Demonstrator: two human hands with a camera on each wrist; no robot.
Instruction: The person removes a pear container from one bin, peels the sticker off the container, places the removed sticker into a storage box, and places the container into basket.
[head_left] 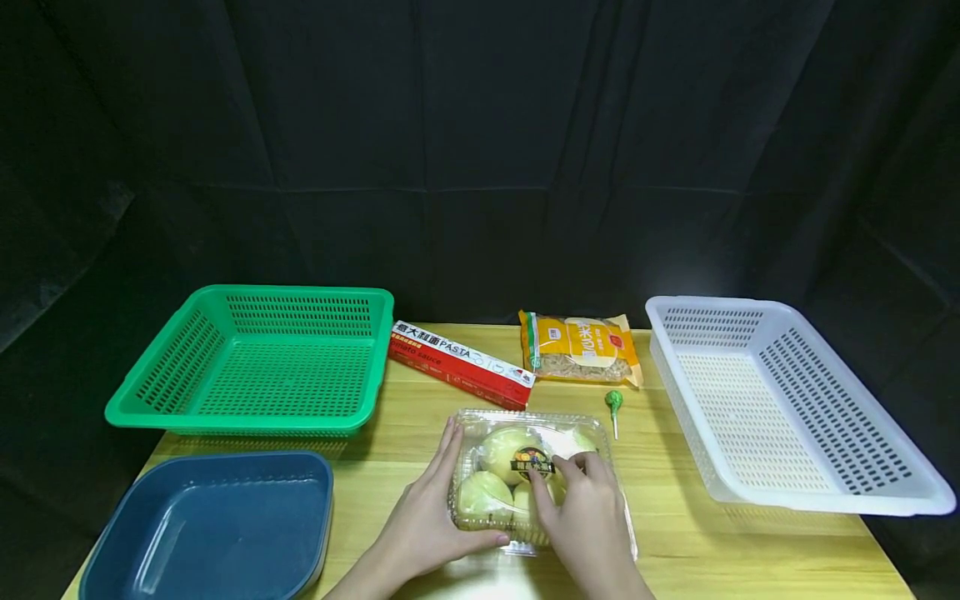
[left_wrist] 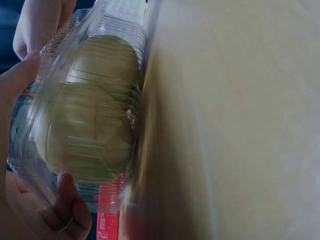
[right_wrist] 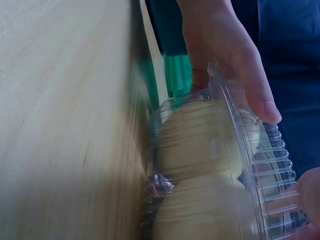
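Wooden table [head_left: 750, 558], black cloth [head_left: 480, 125] behind. Clear plastic clamshell [head_left: 525, 416] of pale green round fruit [head_left: 486, 496] at lower centre of head view; label [head_left: 532, 465] upward, print upright to viewer. Outline widest left-to-right; true long axis indeterminate owing to foreshortening. Left hand [head_left: 429, 517]: spread wide round lower-left corner, gripping clamshell, thumb along near edge. Right hand [head_left: 588, 517]: thumb and forefinger narrowly parted beside label; cannot tell whether pinching. PASTA box [head_left: 461, 364], top centre of table, slants down rightward.
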